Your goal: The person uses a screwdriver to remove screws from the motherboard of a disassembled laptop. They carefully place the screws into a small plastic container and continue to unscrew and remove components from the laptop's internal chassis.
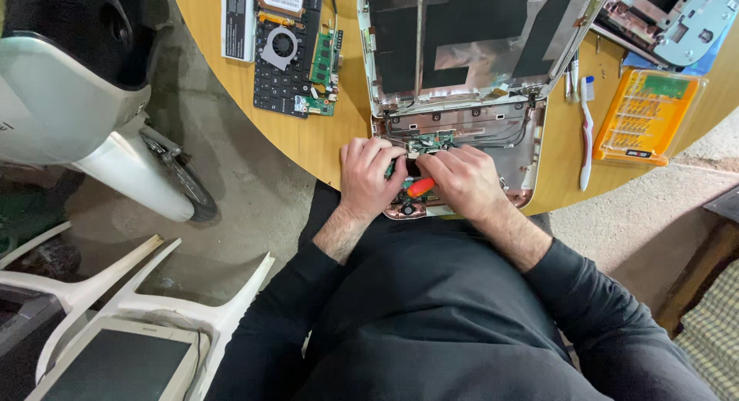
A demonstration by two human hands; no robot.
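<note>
An opened laptop shell (462, 128) lies on the round wooden table (308, 139), its lid back (469, 39) tilted away from me. My left hand (369, 178) rests on the shell's near edge, fingers curled beside a small green circuit board (433, 143). My right hand (462, 182) is closed around a screwdriver with a red-orange handle (420, 188), its tip pointing toward the left hand. Both hands touch over the shell's front part. The screwdriver's tip is hidden by my fingers.
A laptop motherboard with fan (289, 51) lies at the table's back left. A white-handled toothbrush (586, 131), an orange screwdriver-bit case (647, 116) and another grey chassis (677, 16) sit at right. A scooter (85, 101) stands left; white plastic chairs (154, 293) and a monitor (123, 362) below.
</note>
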